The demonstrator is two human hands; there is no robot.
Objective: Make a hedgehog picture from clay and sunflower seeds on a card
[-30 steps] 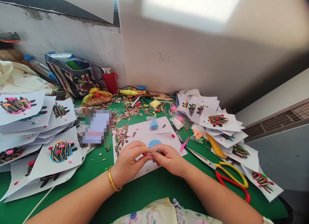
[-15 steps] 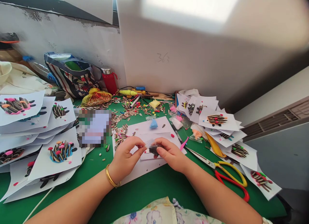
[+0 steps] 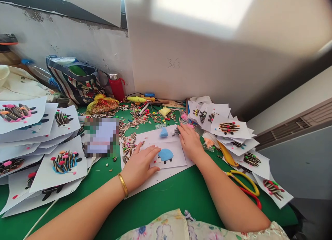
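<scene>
My left hand (image 3: 141,164) lies on the left edge of the card (image 3: 178,159), my right hand (image 3: 190,141) just behind it. Seeds (image 3: 128,145) lie left of my left hand, scissors (image 3: 233,174) right of my right hand, a bottle (image 3: 117,88) far behind.

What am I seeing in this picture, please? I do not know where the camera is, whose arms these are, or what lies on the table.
The camera sits on a person's head and looks down, so both arms are that person's own. The left hand lies flat on a white sheet bearing a blue clay shape. The right hand, open, reaches further back near small plastic bags. On the green table lie sunflower seeds, scissors and sheets with seed pictures. Neither hand seems to hold anything.
</scene>
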